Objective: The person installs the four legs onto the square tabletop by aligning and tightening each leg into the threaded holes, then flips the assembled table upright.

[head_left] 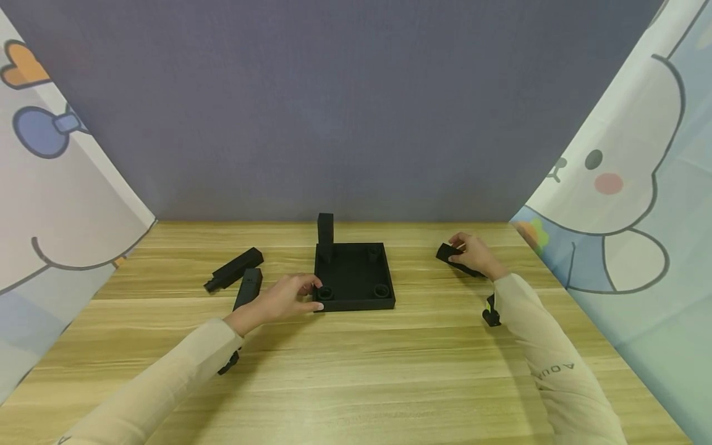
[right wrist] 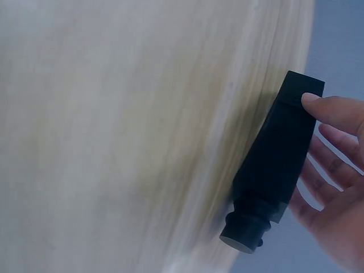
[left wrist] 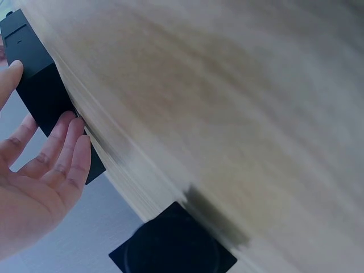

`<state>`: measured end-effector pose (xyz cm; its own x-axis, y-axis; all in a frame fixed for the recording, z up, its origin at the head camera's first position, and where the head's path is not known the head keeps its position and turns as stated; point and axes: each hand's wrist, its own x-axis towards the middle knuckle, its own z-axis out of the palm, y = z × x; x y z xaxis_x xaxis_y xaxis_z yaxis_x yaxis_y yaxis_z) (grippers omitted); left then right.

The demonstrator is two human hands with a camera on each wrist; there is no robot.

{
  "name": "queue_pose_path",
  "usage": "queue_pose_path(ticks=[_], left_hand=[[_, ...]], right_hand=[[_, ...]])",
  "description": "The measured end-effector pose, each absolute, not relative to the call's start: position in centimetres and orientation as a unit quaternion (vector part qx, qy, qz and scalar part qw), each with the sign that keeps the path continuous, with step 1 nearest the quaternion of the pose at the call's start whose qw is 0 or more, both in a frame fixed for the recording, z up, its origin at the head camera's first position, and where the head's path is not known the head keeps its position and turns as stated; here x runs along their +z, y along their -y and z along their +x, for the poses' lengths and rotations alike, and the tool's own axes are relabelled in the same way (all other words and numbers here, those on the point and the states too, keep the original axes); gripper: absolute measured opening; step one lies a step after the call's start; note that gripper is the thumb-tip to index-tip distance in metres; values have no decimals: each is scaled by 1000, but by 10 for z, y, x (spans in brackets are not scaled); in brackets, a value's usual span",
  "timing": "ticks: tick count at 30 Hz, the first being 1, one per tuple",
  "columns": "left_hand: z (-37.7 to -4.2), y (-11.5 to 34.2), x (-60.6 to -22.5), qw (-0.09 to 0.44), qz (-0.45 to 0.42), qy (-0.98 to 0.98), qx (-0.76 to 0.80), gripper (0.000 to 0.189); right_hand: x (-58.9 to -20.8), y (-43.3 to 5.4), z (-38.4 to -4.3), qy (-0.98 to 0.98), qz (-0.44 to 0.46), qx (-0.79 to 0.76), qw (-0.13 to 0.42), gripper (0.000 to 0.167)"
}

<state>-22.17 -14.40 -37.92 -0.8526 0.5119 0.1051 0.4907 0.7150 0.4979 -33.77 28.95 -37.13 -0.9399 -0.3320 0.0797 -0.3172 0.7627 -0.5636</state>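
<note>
A black square tabletop [head_left: 356, 269] with a raised rim and round corner sockets lies at the table's middle. One black leg [head_left: 326, 235] stands upright at its far-left corner. My left hand [head_left: 286, 298] grips the near-left corner of the tabletop. In the left wrist view, the thumb and fingers touch the black tabletop's sides [left wrist: 45, 91]. My right hand [head_left: 478, 253] holds another black leg [head_left: 445, 252], tilted, at the right. The right wrist view shows the thumb on this leg [right wrist: 278, 142] near its plain end, its other end round and ridged.
Two more black legs [head_left: 237, 269] lie to the left, one partly behind the left wrist. A small dark item [head_left: 229, 363] sits by the left sleeve. Another dark object [head_left: 492, 314] lies beside the right sleeve. A grey backdrop [head_left: 334, 123] rises behind the table.
</note>
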Motion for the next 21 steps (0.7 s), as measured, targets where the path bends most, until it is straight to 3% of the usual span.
queue_pose_path(ticks=[21], left_hand=[[-223,144,-379,21,271,-927,257,39]], right_hand=[[-378,-289,-340,-946,-175,-274,0,40]])
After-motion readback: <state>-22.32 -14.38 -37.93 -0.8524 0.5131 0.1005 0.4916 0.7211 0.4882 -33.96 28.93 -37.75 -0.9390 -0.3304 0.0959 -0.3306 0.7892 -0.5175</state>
